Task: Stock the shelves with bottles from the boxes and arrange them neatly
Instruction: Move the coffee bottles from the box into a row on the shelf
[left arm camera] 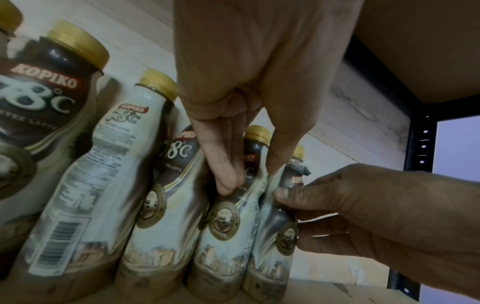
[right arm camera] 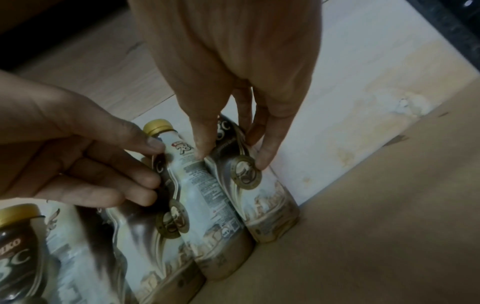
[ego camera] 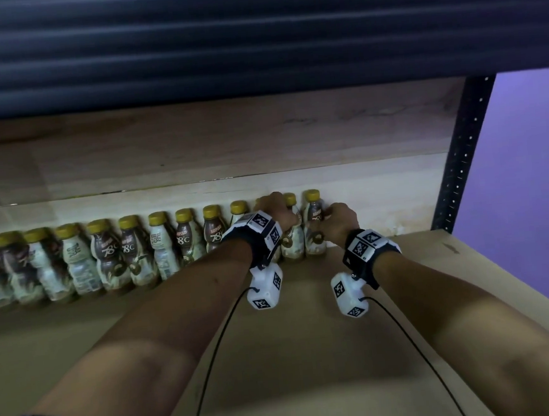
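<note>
A row of gold-capped Kopiko coffee bottles [ego camera: 122, 252] stands along the back of a wooden shelf [ego camera: 311, 352]. My right hand [ego camera: 333, 216] grips the last bottle [ego camera: 314, 247] at the row's right end, with thumb and fingers around its shoulder [right arm camera: 231, 158]. My left hand [ego camera: 278, 212] grips the bottle beside it [ego camera: 294, 245], pinching its upper body [left arm camera: 250, 176]. Both bottles stand upright on the board and touch each other [right arm camera: 207, 195]. The left hand hides the cap of the bottle left of that one in the head view.
The pale back panel [ego camera: 380, 193] is right behind the row. A dark perforated upright [ego camera: 460, 160] marks the shelf's right end, with bare board between it and the last bottle. A dark shelf edge [ego camera: 253, 35] hangs overhead.
</note>
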Tool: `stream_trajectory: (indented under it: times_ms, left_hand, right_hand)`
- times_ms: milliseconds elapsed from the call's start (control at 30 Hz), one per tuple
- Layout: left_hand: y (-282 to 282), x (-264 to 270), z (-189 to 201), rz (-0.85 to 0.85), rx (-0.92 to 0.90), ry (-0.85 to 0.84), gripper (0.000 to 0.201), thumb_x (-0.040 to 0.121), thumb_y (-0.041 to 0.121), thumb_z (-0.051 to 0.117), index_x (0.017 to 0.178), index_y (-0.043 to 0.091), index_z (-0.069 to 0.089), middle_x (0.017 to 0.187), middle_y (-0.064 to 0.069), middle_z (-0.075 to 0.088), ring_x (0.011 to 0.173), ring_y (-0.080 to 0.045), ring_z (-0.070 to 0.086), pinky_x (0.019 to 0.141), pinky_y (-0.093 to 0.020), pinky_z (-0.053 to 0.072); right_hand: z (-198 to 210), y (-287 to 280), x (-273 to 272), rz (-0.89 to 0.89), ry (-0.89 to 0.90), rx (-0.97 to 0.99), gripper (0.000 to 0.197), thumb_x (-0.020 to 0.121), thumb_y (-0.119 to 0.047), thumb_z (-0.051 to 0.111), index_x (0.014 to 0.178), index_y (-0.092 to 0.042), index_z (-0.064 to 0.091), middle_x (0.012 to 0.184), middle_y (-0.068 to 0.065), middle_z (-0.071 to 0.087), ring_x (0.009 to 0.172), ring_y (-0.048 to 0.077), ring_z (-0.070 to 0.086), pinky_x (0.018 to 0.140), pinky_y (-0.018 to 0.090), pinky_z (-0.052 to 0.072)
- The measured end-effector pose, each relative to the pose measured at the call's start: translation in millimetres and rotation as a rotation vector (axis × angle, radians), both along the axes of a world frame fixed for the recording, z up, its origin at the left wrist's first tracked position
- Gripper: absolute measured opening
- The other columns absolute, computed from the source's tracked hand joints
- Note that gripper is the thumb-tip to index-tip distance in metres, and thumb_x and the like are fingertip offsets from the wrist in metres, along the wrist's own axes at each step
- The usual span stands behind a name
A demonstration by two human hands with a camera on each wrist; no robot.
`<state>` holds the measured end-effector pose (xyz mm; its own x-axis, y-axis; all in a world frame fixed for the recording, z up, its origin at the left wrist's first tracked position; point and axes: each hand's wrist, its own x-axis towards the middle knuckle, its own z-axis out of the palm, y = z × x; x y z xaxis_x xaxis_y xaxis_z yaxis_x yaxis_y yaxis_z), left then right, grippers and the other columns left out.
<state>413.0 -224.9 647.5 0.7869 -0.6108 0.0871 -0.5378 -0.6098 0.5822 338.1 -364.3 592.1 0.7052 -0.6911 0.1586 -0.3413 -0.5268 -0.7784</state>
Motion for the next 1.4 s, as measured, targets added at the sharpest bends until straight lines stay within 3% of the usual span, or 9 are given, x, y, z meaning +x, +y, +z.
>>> stream_trajectory:
  times_ms: [133,267,467,667,833,967,1167,1300,1400]
  left_hand:
    - [12.7,-9.9,4.6,-0.01,-0.035,-0.028,0.015,0.084,0.018,0.066,0.082,0.006,0.057,0.089,-0.017,0.066,0.081,-0.036,0.068,0.074,-0.046,0.06]
    - [36.0,-15.8,7.2,-0.03,0.01,-0.07,0.042,0.085,0.027,0.066,0.116,0.0,0.058,0.107,-0.018,0.065,0.089,-0.035,0.067,0.078,-0.046,0.059]
    - [89.7,-17.8,8.1,-0.147,0.088,-0.124,0.022,0.085,0.02,0.069,0.092,-0.001,0.07,0.092,-0.017,0.067,0.09,-0.031,0.066,0.075,-0.035,0.054]
    - [175.3,-9.9,-8.4,-0.157,0.163,-0.141,0.035,0.086,0.027,0.069,0.109,0.0,0.069,0.115,-0.015,0.067,0.102,-0.029,0.063,0.087,-0.038,0.054]
    - [270.5,-6.0,-24.8,-0.179,0.22,-0.108,0.042,0.086,0.033,0.07,0.122,0.013,0.063,0.135,-0.007,0.055,0.119,-0.026,0.053,0.094,-0.029,0.046]
    - [348.0,-13.7,-31.4,-0.192,0.264,-0.116,0.043,0.088,0.029,0.068,0.126,0.011,0.061,0.133,-0.006,0.057,0.12,-0.025,0.054,0.096,-0.029,0.043]
    - [450.7,-49.0,-38.7,-0.225,0.292,-0.056,0.052,0.087,0.037,0.068,0.133,0.017,0.053,0.132,-0.006,0.052,0.114,-0.021,0.052,0.085,-0.025,0.038]
    - [502.5,-82.7,-52.1,-0.277,0.277,-0.098,0.045,0.085,0.037,0.07,0.125,0.019,0.06,0.126,-0.004,0.058,0.12,-0.023,0.05,0.092,-0.028,0.039]
    - [532.9,-110.0,-66.3,-0.323,0.243,0.025,0.025,0.082,0.031,0.071,0.104,0.017,0.069,0.09,-0.001,0.073,0.093,-0.021,0.067,0.083,-0.032,0.055]
  right_hand:
    - [7.0,8.0,-11.8,-0.002,0.039,0.003,0.037,0.078,-0.024,0.078,0.11,-0.012,0.063,0.112,0.01,0.067,0.102,0.028,0.064,0.077,0.029,0.049]
    - [13.7,22.3,-25.7,-0.015,0.086,-0.048,0.054,0.085,-0.027,0.073,0.131,-0.008,0.052,0.129,0.012,0.058,0.116,0.03,0.056,0.081,0.029,0.044]
    - [23.1,72.6,-42.9,0.019,0.222,-0.271,0.039,0.092,-0.023,0.061,0.124,-0.002,0.057,0.125,0.019,0.061,0.109,0.036,0.06,0.085,0.036,0.051]
    - [26.5,157.8,-48.8,0.211,0.387,-0.411,0.038,0.095,-0.028,0.059,0.125,-0.006,0.059,0.13,0.012,0.058,0.114,0.031,0.055,0.09,0.03,0.044]
    - [26.0,245.8,-53.0,0.273,0.474,-0.481,0.031,0.094,-0.03,0.058,0.116,-0.007,0.057,0.113,0.012,0.057,0.106,0.031,0.057,0.082,0.033,0.047]
    - [21.6,317.0,-58.1,0.29,0.519,-0.508,0.03,0.094,-0.026,0.06,0.113,-0.003,0.059,0.114,0.016,0.062,0.095,0.028,0.059,0.073,0.032,0.048]
    - [11.4,413.5,-82.1,0.3,0.525,-0.477,0.055,0.095,-0.03,0.061,0.145,-0.016,0.045,0.146,0.011,0.048,0.129,0.03,0.05,0.098,0.032,0.041]
    - [-0.9,470.1,-108.0,0.335,0.52,-0.488,0.05,0.092,-0.034,0.063,0.138,-0.016,0.053,0.139,0.01,0.055,0.123,0.028,0.055,0.097,0.035,0.045]
    - [-12.2,503.1,-128.8,0.378,0.548,-0.461,0.029,0.089,-0.035,0.066,0.114,-0.019,0.065,0.108,0.002,0.066,0.097,0.022,0.06,0.076,0.029,0.045]
